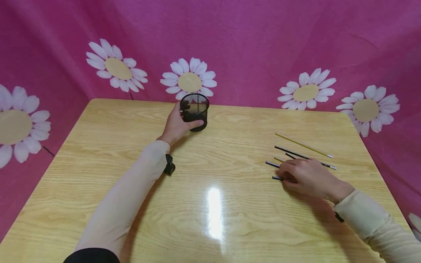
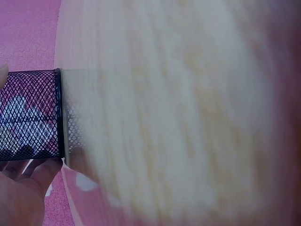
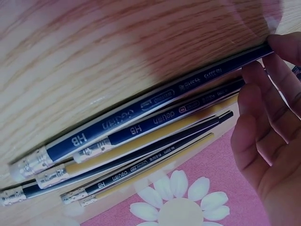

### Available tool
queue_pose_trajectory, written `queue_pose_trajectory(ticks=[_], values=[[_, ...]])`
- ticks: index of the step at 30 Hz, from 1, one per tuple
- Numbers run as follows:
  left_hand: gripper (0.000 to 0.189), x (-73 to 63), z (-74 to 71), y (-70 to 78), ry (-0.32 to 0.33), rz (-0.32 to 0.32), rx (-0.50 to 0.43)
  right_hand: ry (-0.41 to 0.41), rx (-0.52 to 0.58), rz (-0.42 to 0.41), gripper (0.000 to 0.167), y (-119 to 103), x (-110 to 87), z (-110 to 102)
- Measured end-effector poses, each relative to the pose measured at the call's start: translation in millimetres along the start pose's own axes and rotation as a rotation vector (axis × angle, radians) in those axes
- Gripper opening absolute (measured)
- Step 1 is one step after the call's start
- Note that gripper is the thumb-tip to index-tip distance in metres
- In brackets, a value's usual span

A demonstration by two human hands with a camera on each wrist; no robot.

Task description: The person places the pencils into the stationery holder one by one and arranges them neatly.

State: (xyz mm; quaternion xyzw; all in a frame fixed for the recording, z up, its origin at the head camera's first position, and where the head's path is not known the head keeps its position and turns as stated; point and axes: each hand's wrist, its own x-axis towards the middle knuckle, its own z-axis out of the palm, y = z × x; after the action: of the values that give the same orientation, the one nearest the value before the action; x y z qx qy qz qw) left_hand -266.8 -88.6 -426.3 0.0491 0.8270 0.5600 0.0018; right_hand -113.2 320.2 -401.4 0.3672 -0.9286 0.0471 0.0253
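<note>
Grasping the black mesh cup (image 1: 194, 116) by its wall, the left hand (image 1: 177, 126) is near the far edge of the wooden table (image 1: 230, 146); from my remote post I see the cup upright, rim uppermost, but cannot tell whether its base touches the wood. Well to the right, six pencils (image 3: 136, 142) lie in a loose group, dark and yellow ones mixed, eraser ends pointing right. Over the near part of this group I have the right hand (image 1: 307, 177), thumb and finger pinching the closest dark pencil (image 3: 141, 108) toward its left end. The farthest yellow pencil (image 1: 304, 145) lies beyond the hand.
</note>
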Motion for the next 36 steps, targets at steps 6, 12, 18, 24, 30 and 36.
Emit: queue_pose_trajectory(ticks=[6, 12, 18, 24, 30, 36], values=[[0.089, -2.0, -1.6, 1.7, -0.005, 0.000, 0.005, 0.024, 0.001, -0.011, 0.023, -0.4, -0.9, 1.7], [0.085, -8.4, -6.0, 10.0, -0.022, 0.021, -0.007, 0.034, 0.004, -0.014, 0.023, -0.4, -0.7, 1.3], [0.087, -17.0, -10.0, 16.6, -0.056, 0.052, -0.001, 0.025, 0.012, -0.009, 0.023, -0.4, -0.6, 1.8], [0.088, -31.9, -8.7, 25.5, -0.124, 0.083, -0.036, 0.025, 0.013, -0.005, 0.023, -0.7, -0.9, 3.0], [0.088, -49.8, -4.7, 33.8, -0.214, 0.093, -0.052, 0.035, 0.013, -0.005, 0.022, -2.1, -0.1, 2.6], [0.088, -67.1, -0.6, 40.0, -0.286, 0.105, -0.120, 0.051, 0.000, -0.017, 0.023, 0.1, -0.3, 4.8]])
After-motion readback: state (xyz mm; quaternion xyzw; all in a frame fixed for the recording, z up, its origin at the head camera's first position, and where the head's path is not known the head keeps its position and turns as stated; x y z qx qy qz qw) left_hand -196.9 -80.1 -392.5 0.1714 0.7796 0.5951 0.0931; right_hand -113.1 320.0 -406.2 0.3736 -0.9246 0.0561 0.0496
